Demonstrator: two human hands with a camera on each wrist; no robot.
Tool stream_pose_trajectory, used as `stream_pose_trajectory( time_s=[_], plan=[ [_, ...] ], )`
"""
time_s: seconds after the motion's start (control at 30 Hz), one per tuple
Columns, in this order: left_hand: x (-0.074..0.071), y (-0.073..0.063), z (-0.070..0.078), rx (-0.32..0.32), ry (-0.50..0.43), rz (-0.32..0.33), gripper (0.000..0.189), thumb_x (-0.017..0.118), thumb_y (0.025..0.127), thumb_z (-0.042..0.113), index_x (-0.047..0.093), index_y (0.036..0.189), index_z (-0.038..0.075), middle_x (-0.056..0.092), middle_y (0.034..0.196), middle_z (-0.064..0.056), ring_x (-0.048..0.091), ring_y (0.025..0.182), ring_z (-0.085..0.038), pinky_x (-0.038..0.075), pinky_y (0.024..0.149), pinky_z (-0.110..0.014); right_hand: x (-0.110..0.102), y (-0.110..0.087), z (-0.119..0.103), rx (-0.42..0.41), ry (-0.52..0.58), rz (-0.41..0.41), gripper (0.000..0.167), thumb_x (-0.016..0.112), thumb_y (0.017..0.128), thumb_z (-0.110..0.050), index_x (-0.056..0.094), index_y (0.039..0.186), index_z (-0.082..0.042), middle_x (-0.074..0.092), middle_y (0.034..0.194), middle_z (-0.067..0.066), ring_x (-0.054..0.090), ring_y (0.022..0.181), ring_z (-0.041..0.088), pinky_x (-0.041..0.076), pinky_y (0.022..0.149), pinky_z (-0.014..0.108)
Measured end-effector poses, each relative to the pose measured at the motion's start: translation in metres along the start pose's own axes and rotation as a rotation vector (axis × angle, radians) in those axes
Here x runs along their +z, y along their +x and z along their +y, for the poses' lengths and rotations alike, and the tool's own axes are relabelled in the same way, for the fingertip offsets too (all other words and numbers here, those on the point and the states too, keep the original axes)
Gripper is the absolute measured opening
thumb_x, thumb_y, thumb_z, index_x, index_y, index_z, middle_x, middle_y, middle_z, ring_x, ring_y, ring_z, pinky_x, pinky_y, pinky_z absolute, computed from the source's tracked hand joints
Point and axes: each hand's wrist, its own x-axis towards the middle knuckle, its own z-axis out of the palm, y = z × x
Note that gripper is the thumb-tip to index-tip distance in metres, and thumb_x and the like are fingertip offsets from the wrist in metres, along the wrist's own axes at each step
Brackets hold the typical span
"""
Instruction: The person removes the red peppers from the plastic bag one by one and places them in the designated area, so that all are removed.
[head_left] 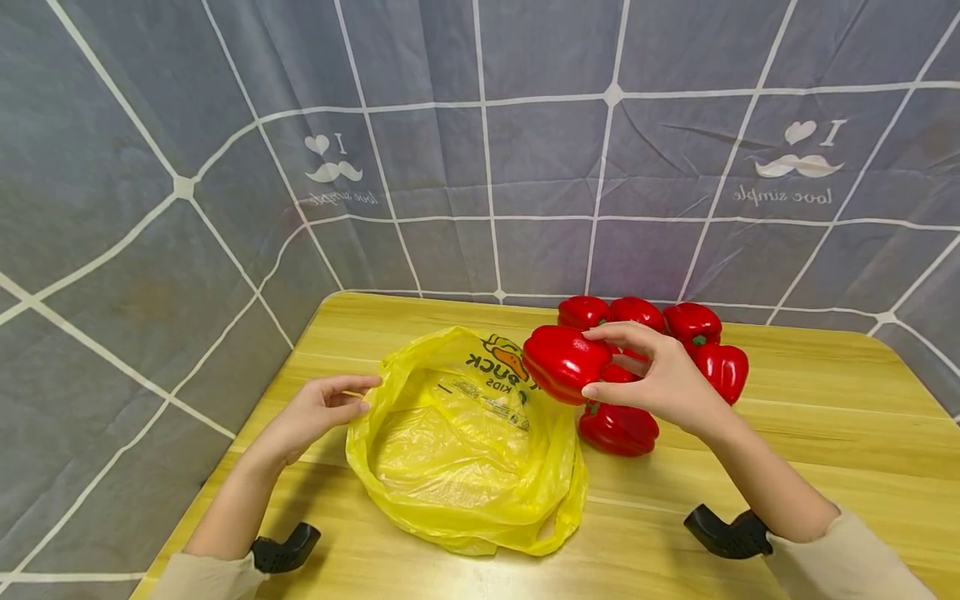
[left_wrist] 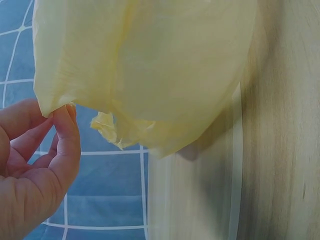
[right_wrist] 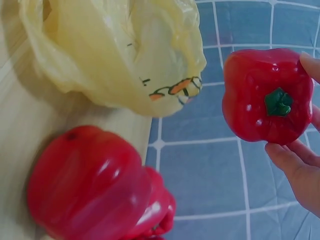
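A yellow plastic bag point(head_left: 457, 450) with a printed duck lies on the table, its mouth spread upward. At the bag's left rim, my left hand point(head_left: 311, 417) pinches the edge between thumb and fingers; the left wrist view shows the pinched plastic point(left_wrist: 60, 95) closely. My right hand point(head_left: 660, 375) grips a red bell pepper point(head_left: 564, 362) above the bag's right rim. In the right wrist view that held pepper point(right_wrist: 267, 95) shows its green stem. Behind and below the right hand sit several more red bell peppers point(head_left: 618, 429), partly hidden by it.
The wooden table point(head_left: 810, 467) extends to the right of the peppers. A grey curtain point(head_left: 540, 158) with white lines hangs behind the table and along its left side. Each wrist wears a black camera mount point(head_left: 727, 533).
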Motion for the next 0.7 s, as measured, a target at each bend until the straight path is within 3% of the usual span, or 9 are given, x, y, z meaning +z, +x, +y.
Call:
stream_pose_trajectory(
  time_s=[0.17,0.47,0.7],
  plan=[
    [0.001,0.001,0.000,0.004,0.010,-0.001,0.041,0.058,0.090,0.002,0.048,0.127,-0.012,0.050,0.123,-0.031,0.057,0.090,-0.009,0.049,0.077,-0.022,-0.009,-0.007,0.005,0.033,-0.006,0.014,0.053,0.079,0.075,-0.021,0.057,0.123,-0.012,0.049,0.128,0.002,0.052,0.112,0.029,0.045,0.090,0.039],
    [0.001,0.000,0.004,0.008,0.022,0.000,0.041,0.058,0.090,0.003,0.049,0.127,-0.012,0.051,0.124,-0.028,0.057,0.090,-0.009,0.049,0.077,-0.022,-0.026,-0.022,0.012,0.028,-0.065,0.063,0.051,0.078,0.077,-0.019,0.057,0.123,-0.014,0.049,0.127,0.001,0.056,0.108,0.025,0.048,0.082,0.020],
    [0.002,0.001,0.004,0.000,0.020,-0.001,0.041,0.058,0.090,0.003,0.049,0.127,-0.012,0.050,0.124,-0.030,0.057,0.091,-0.010,0.048,0.078,-0.021,-0.036,-0.031,0.020,0.008,-0.100,0.093,0.053,0.079,0.075,-0.015,0.057,0.123,-0.013,0.050,0.124,-0.001,0.053,0.106,0.009,0.044,0.083,0.013]
  ],
)
